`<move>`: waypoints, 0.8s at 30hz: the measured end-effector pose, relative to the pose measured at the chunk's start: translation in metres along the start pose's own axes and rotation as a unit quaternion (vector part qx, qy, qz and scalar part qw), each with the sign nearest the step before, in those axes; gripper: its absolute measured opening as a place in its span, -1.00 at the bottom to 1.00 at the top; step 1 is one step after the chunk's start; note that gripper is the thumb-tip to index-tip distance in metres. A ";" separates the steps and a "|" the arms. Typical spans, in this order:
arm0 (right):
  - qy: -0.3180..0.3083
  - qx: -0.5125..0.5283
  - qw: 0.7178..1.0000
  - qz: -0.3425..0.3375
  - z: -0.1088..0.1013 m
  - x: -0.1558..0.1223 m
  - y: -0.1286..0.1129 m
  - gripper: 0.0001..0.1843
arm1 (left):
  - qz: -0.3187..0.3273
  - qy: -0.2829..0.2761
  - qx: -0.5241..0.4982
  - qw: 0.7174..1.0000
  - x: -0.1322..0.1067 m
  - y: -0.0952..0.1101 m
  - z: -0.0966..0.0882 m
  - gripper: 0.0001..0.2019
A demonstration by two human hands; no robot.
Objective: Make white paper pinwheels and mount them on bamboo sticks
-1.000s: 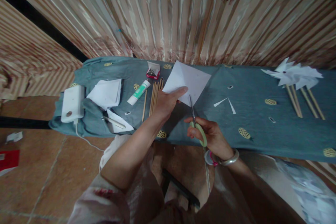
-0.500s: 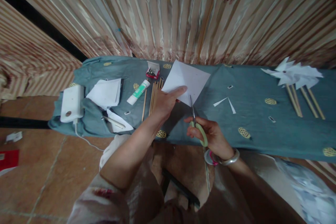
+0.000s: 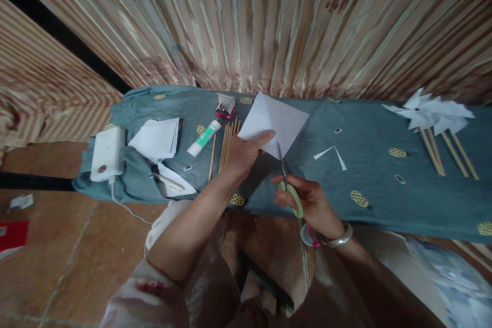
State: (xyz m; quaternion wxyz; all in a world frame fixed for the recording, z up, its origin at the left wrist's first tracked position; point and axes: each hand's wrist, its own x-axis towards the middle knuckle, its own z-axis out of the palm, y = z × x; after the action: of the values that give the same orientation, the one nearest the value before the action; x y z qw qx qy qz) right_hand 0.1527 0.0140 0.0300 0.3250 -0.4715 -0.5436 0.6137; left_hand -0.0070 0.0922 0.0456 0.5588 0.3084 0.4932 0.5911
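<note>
Lying at the table's (image 3: 384, 200) left end are a white block (image 3: 106, 152) with a cord and a paper stack (image 3: 157, 138). A glue tube (image 3: 203, 138) and sticks (image 3: 226, 142) come next. Mid-table, the left hand (image 3: 241, 154) pinches a white sheet (image 3: 277, 120) by its near-left edge, thumb on top, lifting it off the cloth. The right hand (image 3: 309, 200) is closed around the green handles of scissors (image 3: 286, 179), with the blades nearly together at the sheet's near corner. Two scraps (image 3: 331, 152) lie just to the right, and pinwheels (image 3: 434, 113) sit at the far right corner.

The sheet is held on one side only (it may flex), so the cut could wander or tear, and the thumb is near the blades.

The one container is a small red box (image 3: 225, 108) at the far edge, its flap open, holding dark metal bits too small to name.
</note>
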 end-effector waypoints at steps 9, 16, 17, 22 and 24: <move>0.014 0.035 0.999 0.031 0.002 0.000 -0.002 -0.51 | -0.002 -0.007 0.022 1.000 -0.001 0.001 -0.001 -0.79; 0.024 0.034 0.999 0.035 0.001 0.001 -0.002 -0.51 | -0.010 -0.002 0.017 1.000 -0.002 0.003 0.000 -0.86; 0.024 0.032 0.999 0.032 0.001 0.001 -0.002 -0.52 | -0.007 -0.004 0.017 1.000 -0.002 0.003 -0.001 -0.87; 0.027 0.029 0.999 0.026 0.000 0.002 -0.001 -0.54 | -0.005 -0.011 0.041 0.999 -0.001 0.004 -0.003 -0.87; 0.026 0.024 0.999 0.024 0.000 0.002 0.000 -0.54 | -0.025 -0.003 0.057 0.998 -0.001 0.003 -0.004 -0.85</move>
State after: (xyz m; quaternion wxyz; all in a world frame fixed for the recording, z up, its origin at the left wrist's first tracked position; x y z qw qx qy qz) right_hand 0.1522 0.0162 0.0298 0.3351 -0.4923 -0.5082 0.6221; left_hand -0.0114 0.0905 0.0477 0.5563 0.3290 0.5324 0.5466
